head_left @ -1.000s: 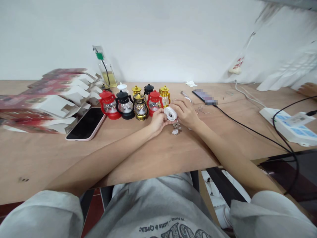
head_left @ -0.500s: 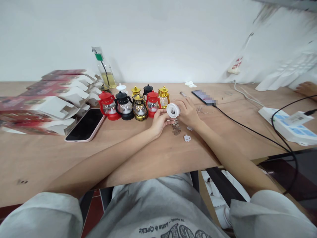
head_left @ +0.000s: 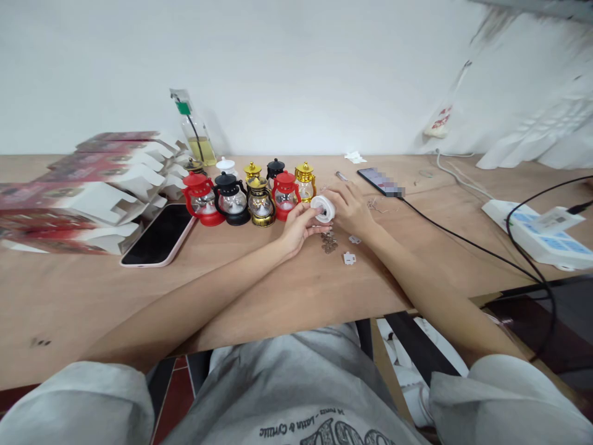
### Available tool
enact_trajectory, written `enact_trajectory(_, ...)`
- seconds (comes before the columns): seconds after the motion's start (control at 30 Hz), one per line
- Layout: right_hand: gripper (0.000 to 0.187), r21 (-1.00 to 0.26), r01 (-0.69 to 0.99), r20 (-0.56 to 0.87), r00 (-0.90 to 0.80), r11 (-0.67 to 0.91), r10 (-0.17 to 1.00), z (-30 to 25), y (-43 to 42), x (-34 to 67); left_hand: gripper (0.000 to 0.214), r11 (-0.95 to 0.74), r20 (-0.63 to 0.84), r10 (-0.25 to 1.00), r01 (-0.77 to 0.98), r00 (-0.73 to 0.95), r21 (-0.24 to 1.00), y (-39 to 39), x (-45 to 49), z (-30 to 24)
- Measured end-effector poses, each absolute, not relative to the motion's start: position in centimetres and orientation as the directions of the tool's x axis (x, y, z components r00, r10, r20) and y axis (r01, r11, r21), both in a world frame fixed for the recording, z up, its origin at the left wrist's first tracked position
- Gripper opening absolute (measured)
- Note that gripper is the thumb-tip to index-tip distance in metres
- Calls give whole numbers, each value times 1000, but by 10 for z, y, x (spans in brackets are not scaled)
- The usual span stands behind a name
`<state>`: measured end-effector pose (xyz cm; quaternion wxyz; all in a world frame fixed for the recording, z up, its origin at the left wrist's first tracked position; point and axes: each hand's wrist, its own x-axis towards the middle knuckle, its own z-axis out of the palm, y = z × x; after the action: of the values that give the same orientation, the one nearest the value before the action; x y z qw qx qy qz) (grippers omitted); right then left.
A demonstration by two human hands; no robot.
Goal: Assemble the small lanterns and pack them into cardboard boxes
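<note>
At far left, stacked boxes (head_left: pixel 99 185) lie on the table (head_left: pixel 222 278) with their white flaps open, beside a phone (head_left: pixel 157 235) in a pink case, its dark screen up. Behind these, a bottle (head_left: pixel 199 136) with yellow liquid stands near the wall (head_left: pixel 301 74). Next come lanterns (head_left: pixel 260 202) in red, black, white and gold, grouped upright in rough rows. The left hand (head_left: pixel 299 232) is partly open, its thumb at the open face of a white part (head_left: pixel 325 210); whether its fingers also grip anything cannot be told. The white part is held just above the table, between the hands, its open face turned toward the viewer. Below it lie small metal pieces (head_left: pixel 329 243) and, to their right, two white tabs (head_left: pixel 349 258). The right hand (head_left: pixel 351 211) closes around the right side of the white part, fingertips partly hidden. Beyond, a second phone (head_left: pixel 380 182) trails a black cable (head_left: pixel 454 235); at far right, a power strip (head_left: pixel 532 235) rests near the table's edge.
</note>
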<state>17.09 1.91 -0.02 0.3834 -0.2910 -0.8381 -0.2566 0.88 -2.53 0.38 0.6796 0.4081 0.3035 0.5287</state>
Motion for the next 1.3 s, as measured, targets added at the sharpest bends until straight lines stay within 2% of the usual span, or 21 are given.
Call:
enact_trajectory(0.3,26,314,653,732,-629,689,262,2,15,168,11,143,-27,973,-509,228,849,-19,9,1)
enact_trajectory(0.5,27,327,648,701,-654,688,283,3,13,169,8,170,-36,966,-523,256,835,-17,7,1)
enact_trajectory(0.7,27,414,626,675,-698,661,239,5,11,167,8,183,-35,959,-523,280,833,-18,6,3)
enact_trajectory(0.97,30,418,618,625,-728,665,284,5,12,166,8,190,-36,956,-523,290,831,-18,7,3)
enact_trajectory(1.07,30,400,620,624,-724,675,295,6,12,166,18,197,-63,963,-521,264,830,-18,8,4)
enact_trajectory(1.3,30,419,630,643,-714,654,276,5,13,164,22,220,-98,963,-532,250,818,-18,8,5)
